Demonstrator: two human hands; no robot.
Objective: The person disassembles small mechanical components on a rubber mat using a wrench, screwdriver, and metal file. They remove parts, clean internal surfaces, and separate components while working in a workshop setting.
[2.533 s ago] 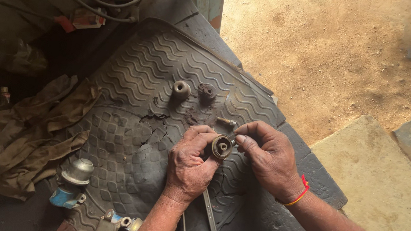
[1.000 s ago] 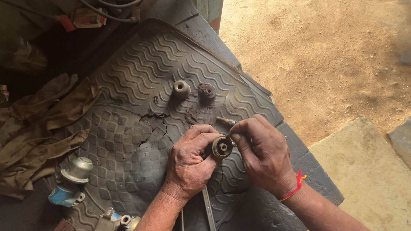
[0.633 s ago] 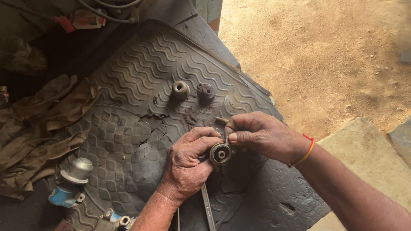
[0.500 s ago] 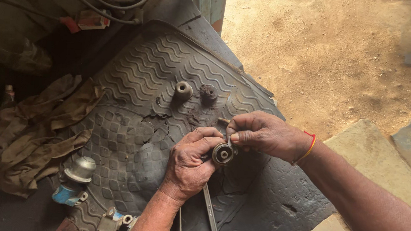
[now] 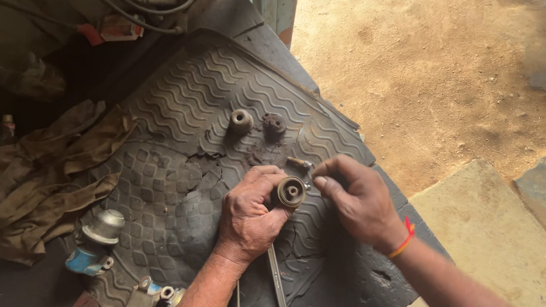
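Left hand [image 5: 251, 211] has its fingers wrapped around a round bushing-like part [image 5: 291, 192], centre of frame, bore facing the camera; it looks seated on the upper end of a thin metal rod [image 5: 277, 283] that runs down to the bottom edge, though the palm hides the joint, so I can't confirm that. Right hand [image 5: 358, 198] sits just beside it on the right, thumb and forefinger pressed together on something small at the part's edge, too small to identify. By my read the job is mid-way: one part is in hand and being worked, while two similar pieces lie untouched further up the mat, a pale bushing [image 5: 241, 121] and a darker one [image 5: 274, 123] next to it, and a short pin or bolt [image 5: 299, 163] rests just above the fingertips. Everything sits on a worn black rubber mat [image 5: 182, 105] with wavy ribs, cracked and torn near the middle. Surroundings: crumpled brown rags [image 5: 41, 172] at left, a metal-capped component with a blue base [image 5: 97, 238] at lower left, small metal fittings [image 5: 150, 290] at the bottom edge, cables [image 5: 150, 4] at upper left, bare dirt ground [image 5: 427, 68] at upper right, a stone slab [image 5: 492, 240] at lower right. Nothing blocks the hands; loose small parts near the mat tear could slip out of sight.
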